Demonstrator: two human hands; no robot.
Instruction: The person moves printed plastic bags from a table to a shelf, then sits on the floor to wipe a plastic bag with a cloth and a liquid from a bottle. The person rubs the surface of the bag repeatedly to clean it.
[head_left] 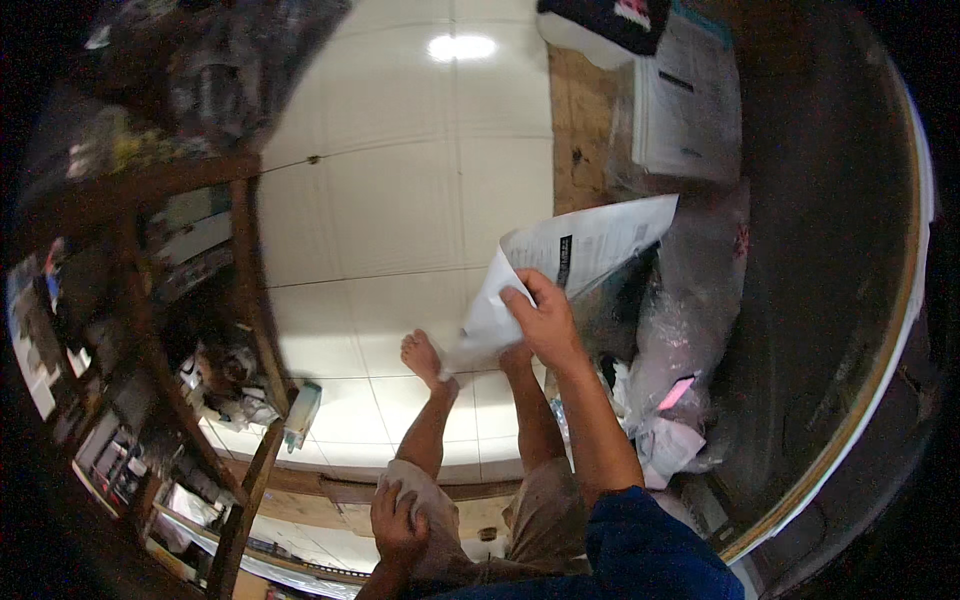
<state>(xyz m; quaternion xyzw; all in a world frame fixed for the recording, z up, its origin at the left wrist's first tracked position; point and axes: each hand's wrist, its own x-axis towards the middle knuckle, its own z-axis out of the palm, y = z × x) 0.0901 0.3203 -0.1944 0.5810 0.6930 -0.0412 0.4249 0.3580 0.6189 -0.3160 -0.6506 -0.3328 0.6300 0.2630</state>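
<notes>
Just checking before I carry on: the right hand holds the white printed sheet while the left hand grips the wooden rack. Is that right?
Not quite: the head view shows the left hand resting on the shorts instead. The right hand does hold the white printed sheet.

Some fingers of the right hand [545, 320] are hidden; beyond them, print on the white sheet [603, 238] is too small to read; below them, the sheet blurs, partly covering a foot [515, 358]; behind the fingers of the left hand [398, 525], the forearm [383, 583] is cut off
</notes>
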